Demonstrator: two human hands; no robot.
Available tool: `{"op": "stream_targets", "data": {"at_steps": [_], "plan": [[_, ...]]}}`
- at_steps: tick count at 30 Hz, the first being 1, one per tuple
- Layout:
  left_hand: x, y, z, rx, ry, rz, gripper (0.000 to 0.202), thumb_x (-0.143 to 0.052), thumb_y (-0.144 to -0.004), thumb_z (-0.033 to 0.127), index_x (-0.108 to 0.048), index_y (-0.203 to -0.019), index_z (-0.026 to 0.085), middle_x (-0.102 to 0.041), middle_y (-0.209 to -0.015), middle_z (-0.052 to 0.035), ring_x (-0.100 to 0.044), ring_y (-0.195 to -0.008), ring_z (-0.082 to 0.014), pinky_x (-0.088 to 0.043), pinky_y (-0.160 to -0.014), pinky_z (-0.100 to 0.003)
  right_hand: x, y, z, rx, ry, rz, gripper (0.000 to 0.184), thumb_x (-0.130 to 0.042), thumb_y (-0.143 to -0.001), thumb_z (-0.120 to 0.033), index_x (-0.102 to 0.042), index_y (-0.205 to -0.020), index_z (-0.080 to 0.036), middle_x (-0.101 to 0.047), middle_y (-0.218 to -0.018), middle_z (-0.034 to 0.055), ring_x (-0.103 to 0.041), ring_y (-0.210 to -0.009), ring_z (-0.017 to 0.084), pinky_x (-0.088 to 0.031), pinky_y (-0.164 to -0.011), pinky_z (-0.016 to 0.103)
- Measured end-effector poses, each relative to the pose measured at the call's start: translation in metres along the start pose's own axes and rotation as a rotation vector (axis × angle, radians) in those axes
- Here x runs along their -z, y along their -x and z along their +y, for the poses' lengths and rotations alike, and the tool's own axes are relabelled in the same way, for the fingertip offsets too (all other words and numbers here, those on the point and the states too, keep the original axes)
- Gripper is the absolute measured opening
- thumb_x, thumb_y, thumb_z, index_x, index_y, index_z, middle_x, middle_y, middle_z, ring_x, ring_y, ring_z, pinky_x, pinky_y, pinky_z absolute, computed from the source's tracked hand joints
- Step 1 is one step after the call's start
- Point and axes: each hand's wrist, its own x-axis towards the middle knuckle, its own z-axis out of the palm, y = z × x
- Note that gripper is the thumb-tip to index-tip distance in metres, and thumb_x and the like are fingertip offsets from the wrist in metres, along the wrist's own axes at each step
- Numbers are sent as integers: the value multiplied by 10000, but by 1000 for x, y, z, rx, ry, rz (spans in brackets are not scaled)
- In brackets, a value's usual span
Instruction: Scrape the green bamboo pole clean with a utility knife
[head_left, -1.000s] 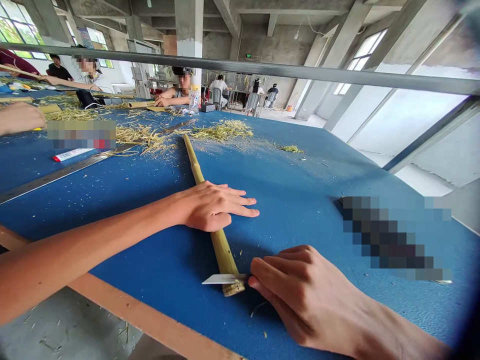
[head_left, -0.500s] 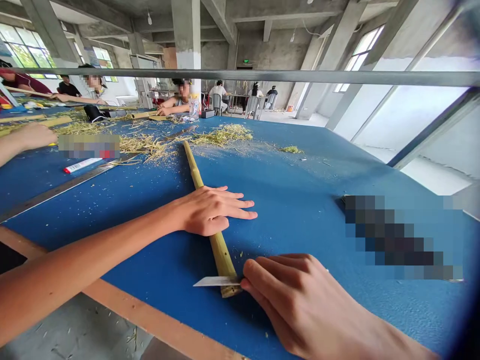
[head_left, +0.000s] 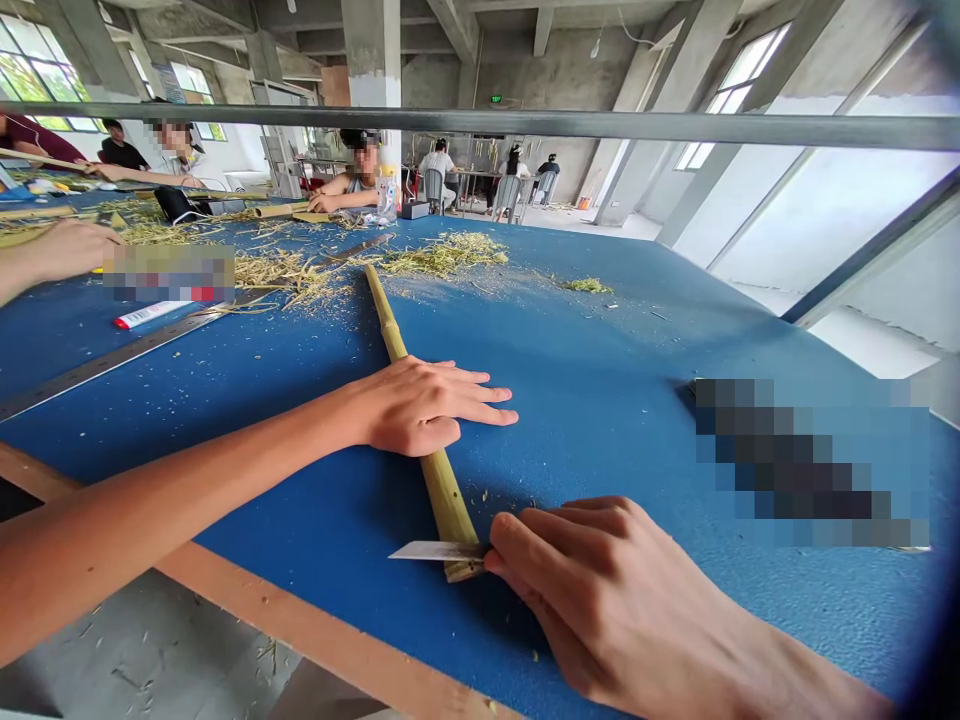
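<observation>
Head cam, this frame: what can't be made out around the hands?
Head view only:
Handle of the knife: hidden inside the fingers of the right hand.
Part of the bamboo pole: covered by the left hand.
Anything on the blue table at the right: masked by a pixelated patch.
What the distant people at the far tables are handling: too small.

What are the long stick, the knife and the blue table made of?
The stick looks like bamboo: yellow-green, with ringed joints and a smooth skin. The blade looks like shiny, pale metal, probably steel, with a flat, bright face. The table top seems to have a blue, matte, slightly bumpy coating, perhaps paint or plastic; what lies beneath cannot be seen.
</observation>
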Motion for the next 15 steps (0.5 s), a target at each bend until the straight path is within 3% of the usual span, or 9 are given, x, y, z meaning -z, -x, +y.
{"op": "stream_targets", "data": {"at_steps": [3,7,15], "plan": [[-1,0,0,0,9,-3,768,-394,-766,93,-439,-1495,328,-311,-1599,86,-263,-1509,-204,-210,-1245,-486,3,6,-3,37,5,38,252,-336,-1053,-227,-413,-816,-263,-505,-629,-62,-409,-458,160,-309,-461,338],[0,1,1,4,11,-3,776,-397,-756,81,-443,-1493,317,-312,-1599,71,-268,-1507,-234,-215,-1232,-541,6,11,-3,-9,33,126,244,-322,-1025,-130,-393,-830,-257,-474,-642,-59,-396,-480,151,-335,-490,302],[1,1,1,14,11,-9,760,-395,-773,88,-439,-1495,321,-315,-1598,66,-267,-1509,-226,-233,-1224,-537,2,3,-6,-26,133,47,225,-283,-1038,-153,-393,-875,-263,-518,-695,-61,-435,-491,177,-293,-500,328]]}}
